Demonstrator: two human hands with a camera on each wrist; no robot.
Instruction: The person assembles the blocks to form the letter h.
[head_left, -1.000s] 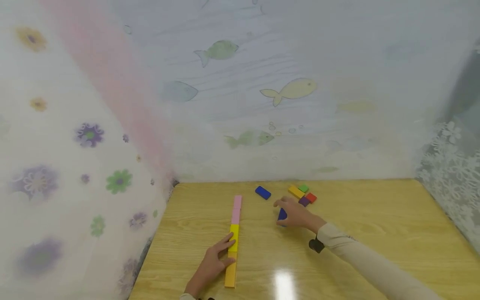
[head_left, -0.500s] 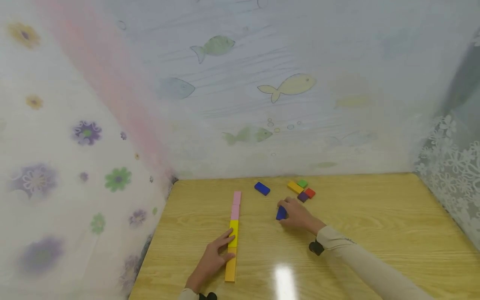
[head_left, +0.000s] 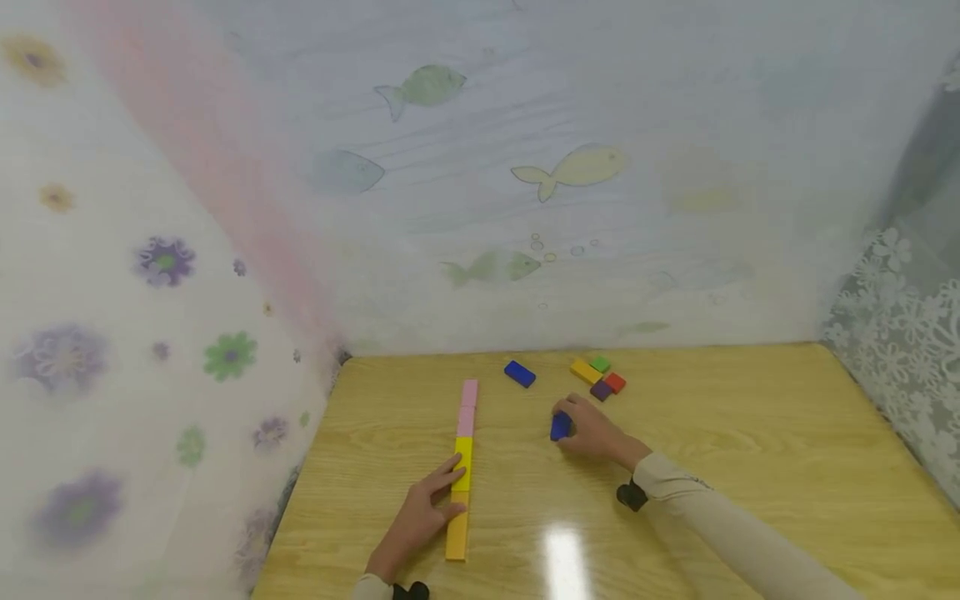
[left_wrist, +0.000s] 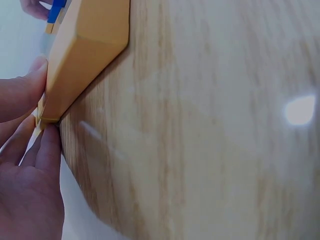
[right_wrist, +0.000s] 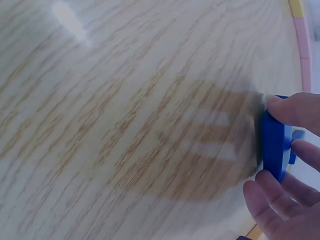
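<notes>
A straight row runs across the left part of the table: two pink blocks (head_left: 468,407), a yellow block (head_left: 462,463) and an orange block (head_left: 457,537) set end to end. My left hand (head_left: 420,512) rests at this row, its fairly straight fingers touching the yellow block and its thumb the orange one. To the right of the row, my right hand (head_left: 591,431) pinches a blue block (head_left: 560,426) between thumb and fingers. The right wrist view shows this blue block (right_wrist: 275,145) close to the tabletop; whether it touches the wood is hard to tell.
Another blue block (head_left: 520,374) lies at the back, beyond the row. Grouped to its right are a yellow-orange block (head_left: 586,372), a green block (head_left: 599,364), a red block (head_left: 615,382) and a purple block (head_left: 602,390). A patterned curtain (head_left: 487,325) borders the wooden table (head_left: 735,417).
The fingers of my right hand have closed more tightly around the blue block, which stays in about the same place. My left hand stays at the row. The head view has shifted slightly.
</notes>
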